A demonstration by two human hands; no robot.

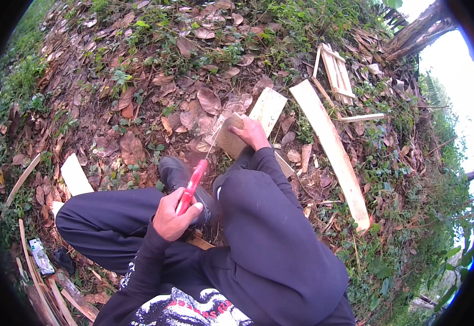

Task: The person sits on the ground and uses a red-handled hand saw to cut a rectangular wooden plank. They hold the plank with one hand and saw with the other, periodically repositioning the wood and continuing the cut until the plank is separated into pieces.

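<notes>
My left hand [170,218] is wrapped round the red handle of a saw [194,182]. Its thin blade runs up and away from me to the left edge of a short wooden board [230,138], and appears to touch it. My right hand [252,133] grips that board from above, thumb toward the blade. Just behind the right hand lies a paler plank [269,110], partly covered by the hand and the board. Below the board are my dark shoes [176,175] and bent knees. The board's underside is hidden.
To the right, a long pale plank [332,155] lies on leaf litter, with a small slatted wooden frame [337,73] beyond it. At left are a wood offcut [75,175], thin strips [30,261] and a small packet [41,257]. A tree trunk [419,30] leans at the upper right.
</notes>
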